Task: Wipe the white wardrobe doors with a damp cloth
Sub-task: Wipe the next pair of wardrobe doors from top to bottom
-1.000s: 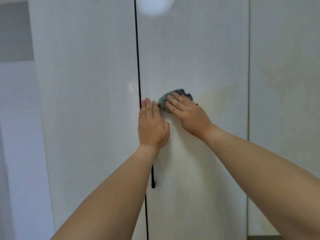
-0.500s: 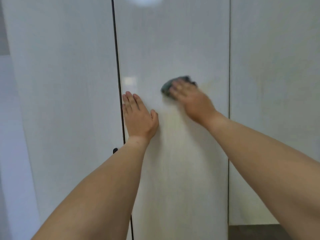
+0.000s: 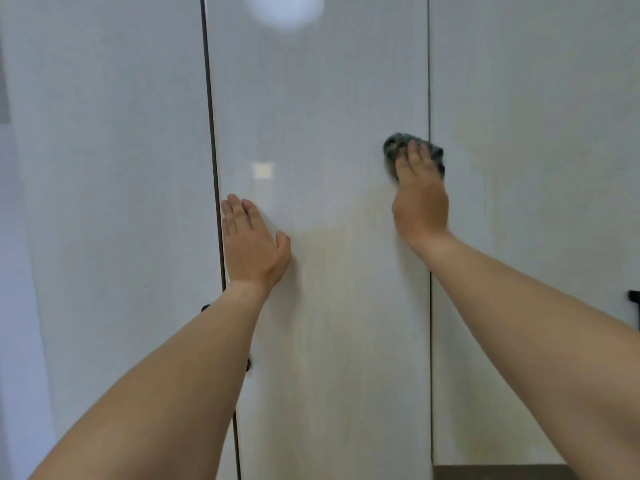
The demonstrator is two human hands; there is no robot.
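Three white wardrobe doors fill the view: a left door [image 3: 114, 202], a middle door [image 3: 318, 116] and a right door [image 3: 536, 168]. My right hand [image 3: 419, 199] presses a dark grey-green cloth [image 3: 393, 147] flat against the middle door at its right edge, over the seam to the right door. The fingers lie straight on the cloth, which shows above and beside them. My left hand [image 3: 251, 244] rests flat on the middle door near its left edge, fingers straight and pointing up.
A dark gap [image 3: 211, 133] runs between the left and middle doors. A black handle [image 3: 634, 306] shows at the right frame edge, and another black handle [image 3: 205, 308] peeks out beside my left forearm. Dark floor [image 3: 498, 472] lies at bottom right.
My right hand has slid the cloth rightward across the middle door to its right edge. My left hand stays flat near the left edge.
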